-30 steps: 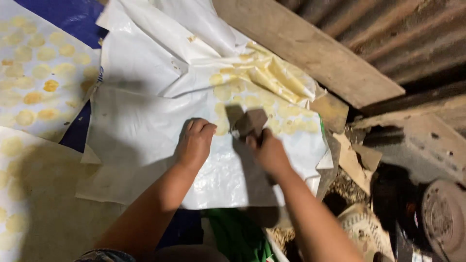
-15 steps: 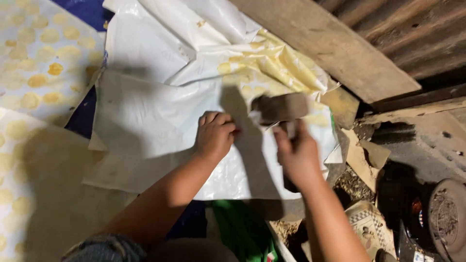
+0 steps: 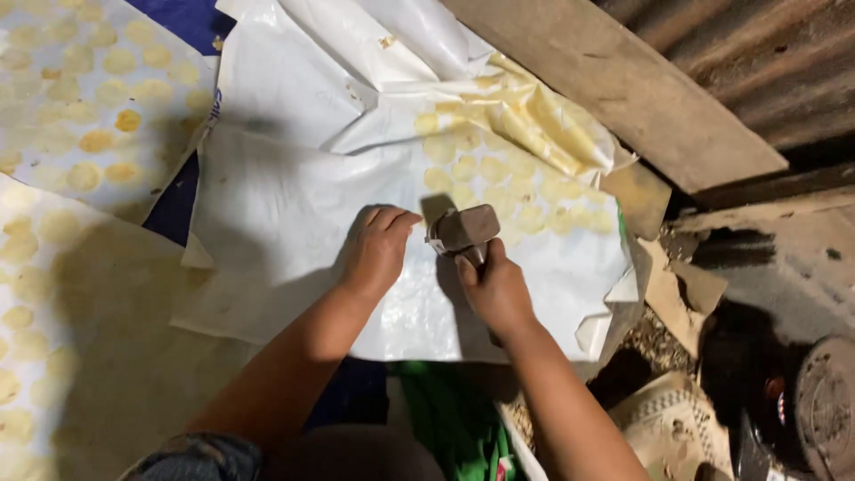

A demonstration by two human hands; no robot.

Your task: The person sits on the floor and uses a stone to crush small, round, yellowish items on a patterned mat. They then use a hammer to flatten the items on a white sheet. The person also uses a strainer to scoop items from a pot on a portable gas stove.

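My right hand (image 3: 495,287) grips the handle of a small hammer (image 3: 463,230), whose blocky metal head rests low over a white plastic sheet (image 3: 276,214). My left hand (image 3: 378,248) lies curled on the sheet just left of the hammer head, fingertips beside it. Under the clear top layer of the sheet several flat pale yellow discs (image 3: 499,174) show in rows.
More sheets dotted with yellow discs (image 3: 80,98) lie at left. A blue cloth (image 3: 183,200) shows between them. A wooden plank (image 3: 623,80) and corrugated metal wall (image 3: 757,53) run along the upper right. Dark clutter and a round metal object (image 3: 824,405) sit at lower right. Green fabric (image 3: 450,419) lies near me.
The hammer was raised half a second ago and has come down close to the sheet beside my left hand. My left hand has stayed on the sheet.
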